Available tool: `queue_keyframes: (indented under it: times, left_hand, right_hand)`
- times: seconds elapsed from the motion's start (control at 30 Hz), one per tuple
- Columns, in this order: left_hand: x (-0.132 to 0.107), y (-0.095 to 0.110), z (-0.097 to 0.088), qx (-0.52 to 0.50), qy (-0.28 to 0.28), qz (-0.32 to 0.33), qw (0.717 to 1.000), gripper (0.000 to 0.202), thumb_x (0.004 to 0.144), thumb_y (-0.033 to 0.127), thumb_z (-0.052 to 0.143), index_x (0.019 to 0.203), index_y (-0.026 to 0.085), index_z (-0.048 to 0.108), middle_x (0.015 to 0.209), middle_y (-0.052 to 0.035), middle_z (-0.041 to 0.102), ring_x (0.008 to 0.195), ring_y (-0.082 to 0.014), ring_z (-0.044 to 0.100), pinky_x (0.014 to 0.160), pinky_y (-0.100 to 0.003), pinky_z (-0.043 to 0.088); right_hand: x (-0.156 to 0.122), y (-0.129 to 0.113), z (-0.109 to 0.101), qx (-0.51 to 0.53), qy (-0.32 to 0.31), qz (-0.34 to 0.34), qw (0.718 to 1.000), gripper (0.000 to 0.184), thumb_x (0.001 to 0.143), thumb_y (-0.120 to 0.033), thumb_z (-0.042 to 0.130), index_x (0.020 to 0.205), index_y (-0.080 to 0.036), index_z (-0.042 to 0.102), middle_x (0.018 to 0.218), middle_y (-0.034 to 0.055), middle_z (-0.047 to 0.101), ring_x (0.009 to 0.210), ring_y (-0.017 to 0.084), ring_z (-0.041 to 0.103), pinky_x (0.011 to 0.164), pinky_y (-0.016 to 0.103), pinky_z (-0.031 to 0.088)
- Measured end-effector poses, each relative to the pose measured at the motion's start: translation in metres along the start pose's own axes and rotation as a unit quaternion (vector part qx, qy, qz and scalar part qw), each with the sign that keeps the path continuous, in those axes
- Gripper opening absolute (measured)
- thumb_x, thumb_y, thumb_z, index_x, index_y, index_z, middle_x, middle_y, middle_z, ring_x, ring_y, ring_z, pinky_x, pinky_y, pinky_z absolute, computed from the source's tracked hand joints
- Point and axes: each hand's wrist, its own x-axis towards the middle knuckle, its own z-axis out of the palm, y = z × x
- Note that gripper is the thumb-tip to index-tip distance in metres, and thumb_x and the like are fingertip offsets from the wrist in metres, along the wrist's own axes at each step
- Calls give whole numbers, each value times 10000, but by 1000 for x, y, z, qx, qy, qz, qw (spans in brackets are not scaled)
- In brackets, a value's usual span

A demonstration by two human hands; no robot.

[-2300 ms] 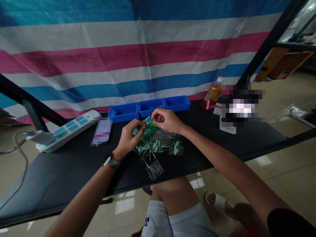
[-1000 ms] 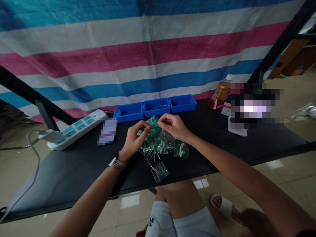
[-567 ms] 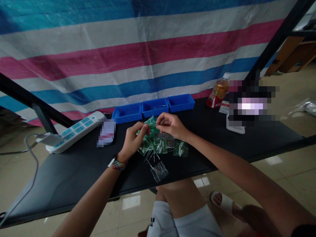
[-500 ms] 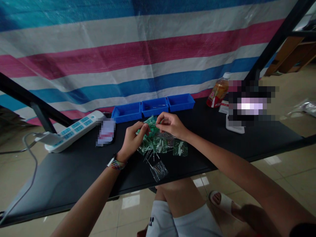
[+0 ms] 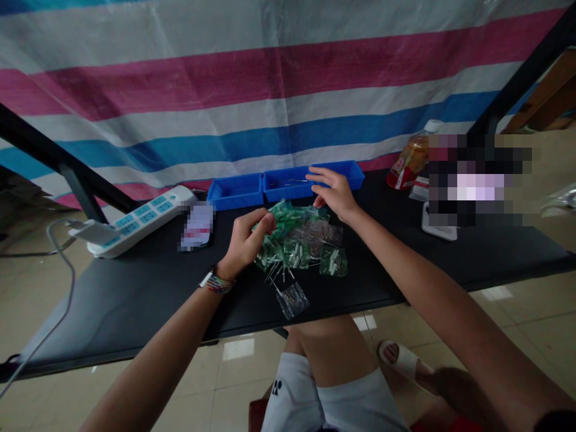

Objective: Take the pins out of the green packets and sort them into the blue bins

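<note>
A heap of small green plastic bags (image 5: pixel 288 219) lies on the black table, with several thin metal rods (image 5: pixel 279 273) poking out at its front. My left hand (image 5: pixel 249 237) is closed at the heap's left edge, thumb against curled fingers; what they hold, if anything, is hidden. Above the heap's right back part, my right hand (image 5: pixel 335 193) has its fingers stretched out and apart, in front of the blue bins. A green bag of white pieces (image 5: pixel 333 262) sits at the right. Nearest the table's front edge is a small clear bag (image 5: pixel 292 300).
Blue bins stand in a row behind the heap; the left bin (image 5: pixel 235 207) and the middle bin (image 5: pixel 285 193) show best, thin rods lying in the latter. A power strip (image 5: pixel 144 219) and a phone (image 5: pixel 198 227) are left. A drink bottle (image 5: pixel 411 157) stands right.
My right hand has moved back and right, off the green bags toward the blue bins, and its fingers have spread. The left hand stays closed by the heap. The view has shifted slightly.
</note>
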Motion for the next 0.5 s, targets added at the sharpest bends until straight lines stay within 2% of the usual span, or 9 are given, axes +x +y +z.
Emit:
queue_keyframes:
  times: [0.1,0.17,0.23,0.33,0.5]
  left_hand:
    - [0,0,0,7,-4,1,1000,485,1067,499,484,717,192,621,693,-33,635,672,-172,588,689,-299,450]
    - [0,0,-1,7,-5,0,1000,467,1065,479,489,721,192,624,694,-33,638,671,-172,592,684,-298,452]
    - [0,0,-2,10,-7,-1,1000,452,1065,456,487,727,192,631,694,-33,641,670,-171,595,683,-297,454]
    - [0,1,-3,28,-12,4,1000,439,1064,426,487,724,191,634,693,-30,643,665,-166,592,686,-296,454]
    - [0,5,-4,39,-15,18,999,432,1064,391,480,710,188,622,683,-24,637,658,-158,588,679,-291,444]
  right_hand:
    - [-2,-4,-8,-33,33,-21,999,258,816,-277,647,1043,-168,700,949,64,775,445,57,491,400,189,394]
    - [-5,-10,-11,-59,-2,-20,998,185,815,-264,637,952,-157,699,846,48,752,435,59,480,409,196,367]
    - [-8,-18,-12,-105,-80,-13,991,140,808,-250,653,882,-145,708,779,42,726,462,73,502,441,211,367]
    - [-14,-31,-18,-185,-205,-10,961,108,793,-237,708,790,-131,724,697,35,685,568,111,563,542,239,407]
    - [-37,-52,-19,-216,-375,-29,901,134,825,-276,783,817,-142,790,740,28,711,673,129,589,653,272,424]
